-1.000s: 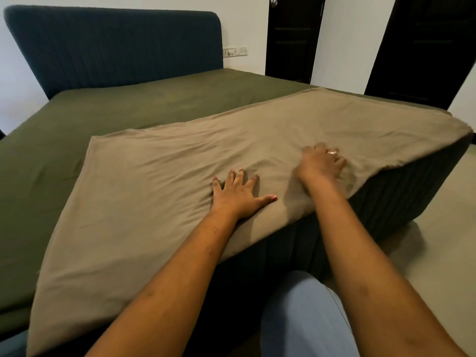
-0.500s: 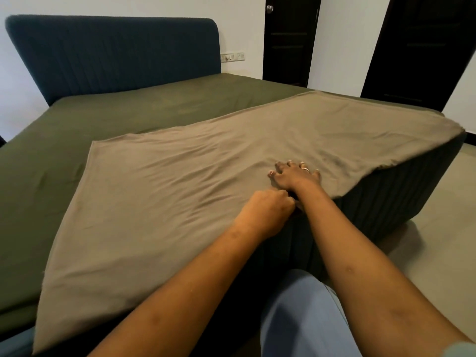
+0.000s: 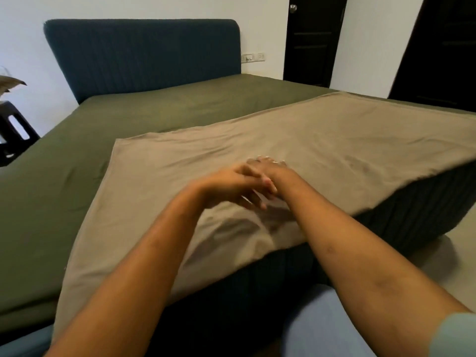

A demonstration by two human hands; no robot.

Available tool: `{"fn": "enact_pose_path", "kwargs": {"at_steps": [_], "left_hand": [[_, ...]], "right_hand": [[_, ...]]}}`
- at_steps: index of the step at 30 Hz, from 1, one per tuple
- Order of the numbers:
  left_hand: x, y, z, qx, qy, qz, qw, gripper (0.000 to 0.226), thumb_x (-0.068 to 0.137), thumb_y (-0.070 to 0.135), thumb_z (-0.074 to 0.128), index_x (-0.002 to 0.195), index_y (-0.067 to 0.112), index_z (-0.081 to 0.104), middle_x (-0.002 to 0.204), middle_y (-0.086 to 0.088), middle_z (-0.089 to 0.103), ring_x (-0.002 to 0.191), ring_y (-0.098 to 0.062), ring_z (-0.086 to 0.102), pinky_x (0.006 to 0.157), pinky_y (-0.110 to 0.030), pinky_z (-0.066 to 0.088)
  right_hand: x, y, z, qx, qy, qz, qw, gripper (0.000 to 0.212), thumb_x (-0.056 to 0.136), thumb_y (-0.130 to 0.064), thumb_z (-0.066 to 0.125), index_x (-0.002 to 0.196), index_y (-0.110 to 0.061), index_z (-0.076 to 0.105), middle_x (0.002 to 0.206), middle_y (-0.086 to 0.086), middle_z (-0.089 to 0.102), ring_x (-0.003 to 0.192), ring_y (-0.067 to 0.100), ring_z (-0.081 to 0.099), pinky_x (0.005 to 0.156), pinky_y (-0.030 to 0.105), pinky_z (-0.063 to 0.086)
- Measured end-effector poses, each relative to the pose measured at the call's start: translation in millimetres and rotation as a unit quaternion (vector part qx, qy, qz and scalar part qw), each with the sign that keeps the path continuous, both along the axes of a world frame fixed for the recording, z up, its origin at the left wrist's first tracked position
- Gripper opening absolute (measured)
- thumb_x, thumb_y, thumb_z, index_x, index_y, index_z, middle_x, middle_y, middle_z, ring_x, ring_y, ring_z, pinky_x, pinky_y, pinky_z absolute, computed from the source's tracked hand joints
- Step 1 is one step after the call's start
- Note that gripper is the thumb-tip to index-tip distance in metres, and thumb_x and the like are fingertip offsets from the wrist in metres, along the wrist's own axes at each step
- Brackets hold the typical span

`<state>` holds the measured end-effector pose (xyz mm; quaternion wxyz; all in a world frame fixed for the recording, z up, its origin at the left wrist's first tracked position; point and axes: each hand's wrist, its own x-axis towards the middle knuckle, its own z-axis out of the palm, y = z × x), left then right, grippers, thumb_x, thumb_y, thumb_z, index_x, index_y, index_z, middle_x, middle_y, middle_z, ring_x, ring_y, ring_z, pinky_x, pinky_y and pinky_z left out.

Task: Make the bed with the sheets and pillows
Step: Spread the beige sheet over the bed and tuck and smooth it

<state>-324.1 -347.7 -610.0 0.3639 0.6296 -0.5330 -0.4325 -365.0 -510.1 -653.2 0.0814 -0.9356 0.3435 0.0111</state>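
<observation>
From my feed, the bed (image 3: 386, 228) fills most of the view, with its dark ribbed base showing at the near corner. A green sheet (image 3: 77, 202) covers the mattress up to the blue headboard (image 3: 141, 55). A tan sheet (image 3: 334, 150) lies on top of it, set at an angle across the foot. One edge hangs over the near side, and there is a soft ridge of folds just below my hands. Two dark doors (image 3: 311, 42) stand in the far wall.

My left hand (image 3: 229, 184) hovers just above the tan sheet near the bed's edge. Its fingers are loosely spread and blurred, and they hold nothing. My right hand (image 3: 270, 168) is right behind it and partly hidden by it. Its fingers (image 3: 265, 158) reach forward, fairly straight, and seem to rest on the tan sheet. I can't see its palm.

A black stool (image 3: 13, 135) stands at the far left, a socket (image 3: 253, 57) is on the wall beside the headboard, and a ring (image 3: 275, 163) is on one right finger.
</observation>
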Motion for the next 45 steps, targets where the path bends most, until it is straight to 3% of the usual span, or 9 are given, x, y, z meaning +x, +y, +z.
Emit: {"fn": "enact_pose_path", "kwargs": {"at_steps": [2, 5, 15, 21, 27, 31, 34, 39, 45], "left_hand": [[55.5, -5.3, -2.4, -0.068, -0.105, 0.190, 0.974, 0.012, 0.095, 0.015, 0.056, 0.093, 0.013, 0.067, 0.102, -0.013, 0.071, 0.078, -0.016, 0.067, 0.068, -0.025, 0.053], [138.5, -12.9, -34.5, -0.038, -0.317, 0.358, 0.877, 0.020, 0.092, 0.019, 0.057, 0.108, 0.015, 0.069, 0.117, -0.010, 0.067, 0.107, -0.022, 0.060, 0.088, -0.028, 0.043], [247.5, -44.1, -81.8, 0.162, -0.468, 0.267, 0.826, 0.059, 0.095, 0.064, 0.021, 0.147, 0.037, 0.027, 0.157, 0.007, 0.021, 0.143, -0.022, 0.020, 0.111, -0.056, 0.019], [258.8, -42.3, -82.0, 0.217, -0.458, 0.253, 0.824, 0.063, 0.090, 0.071, 0.013, 0.148, 0.048, 0.007, 0.161, 0.006, 0.004, 0.147, -0.025, 0.004, 0.114, -0.058, 0.009], [227.5, -27.8, -79.0, 0.254, -0.421, 0.325, 0.808, 0.056, 0.096, 0.062, 0.011, 0.149, 0.048, 0.001, 0.161, 0.008, -0.002, 0.148, -0.025, -0.003, 0.113, -0.059, 0.004], [208.8, -13.9, -75.1, 0.332, -0.349, 0.310, 0.820, 0.056, 0.100, 0.052, 0.018, 0.151, 0.041, -0.003, 0.161, 0.004, -0.009, 0.148, -0.026, -0.006, 0.114, -0.059, 0.004], [202.3, 0.4, -43.1, 0.409, -0.272, 0.253, 0.834, 0.062, 0.099, 0.044, 0.033, 0.153, 0.028, 0.008, 0.161, -0.007, 0.006, 0.146, -0.033, 0.012, 0.117, -0.050, 0.016], [206.7, 40.0, 26.9, 0.456, -0.077, 0.312, 0.830, 0.054, 0.096, 0.024, 0.050, 0.145, 0.008, 0.033, 0.142, -0.018, 0.044, 0.124, -0.034, 0.050, 0.101, -0.040, 0.046], [272.4, 85.4, 25.7, 0.392, -0.108, 0.447, 0.796, 0.047, 0.094, 0.028, 0.058, 0.134, 0.005, 0.048, 0.135, -0.017, 0.052, 0.122, -0.031, 0.051, 0.100, -0.035, 0.041]], "right_hand": [[42.8, 20.2, -2.0, 0.018, 0.008, 0.082, 0.996, 0.056, 0.097, -0.051, 0.034, 0.146, -0.024, 0.033, 0.153, 0.008, 0.033, 0.138, 0.030, 0.035, 0.112, 0.050, 0.028], [108.0, 47.6, -16.6, 0.009, 0.018, 0.152, 0.988, 0.060, 0.095, -0.062, 0.025, 0.147, -0.032, 0.031, 0.156, 0.003, 0.026, 0.141, 0.025, 0.028, 0.114, 0.054, 0.019], [191.3, -39.8, -34.1, -0.017, -0.001, 0.118, 0.993, 0.066, 0.095, -0.064, 0.019, 0.152, -0.030, 0.014, 0.161, -0.003, 0.007, 0.148, 0.018, 0.008, 0.116, 0.052, 0.002], [203.0, -30.5, -40.4, -0.008, -0.053, 0.010, 0.999, 0.062, 0.099, -0.051, 0.019, 0.153, -0.020, 0.016, 0.161, 0.005, 0.010, 0.148, 0.024, 0.005, 0.118, 0.049, -0.001], [177.8, 19.6, -40.3, 0.048, -0.051, 0.113, 0.991, 0.062, 0.098, -0.054, 0.022, 0.153, -0.028, 0.009, 0.161, 0.002, 0.004, 0.148, 0.019, 0.000, 0.117, 0.046, -0.004], [139.3, 43.6, -30.6, 0.114, 0.060, 0.149, 0.980, 0.069, 0.098, -0.054, 0.027, 0.154, -0.025, 0.000, 0.161, 0.001, -0.006, 0.148, 0.018, -0.007, 0.117, 0.045, -0.005], [118.6, 48.6, -0.6, 0.211, 0.167, 0.169, 0.948, 0.073, 0.096, -0.049, 0.040, 0.154, -0.022, 0.004, 0.161, 0.002, -0.004, 0.148, 0.020, 0.000, 0.119, 0.042, 0.004], [115.3, 30.3, 63.5, 0.302, 0.346, 0.188, 0.868, 0.050, 0.098, -0.030, 0.044, 0.143, -0.008, 0.040, 0.150, 0.011, 0.039, 0.132, 0.030, 0.043, 0.111, 0.038, 0.035], [189.7, -3.5, 98.4, 0.278, 0.227, 0.135, 0.924, 0.051, 0.098, -0.023, 0.043, 0.147, -0.014, 0.034, 0.152, 0.012, 0.034, 0.136, 0.028, 0.039, 0.110, 0.031, 0.035]]}}
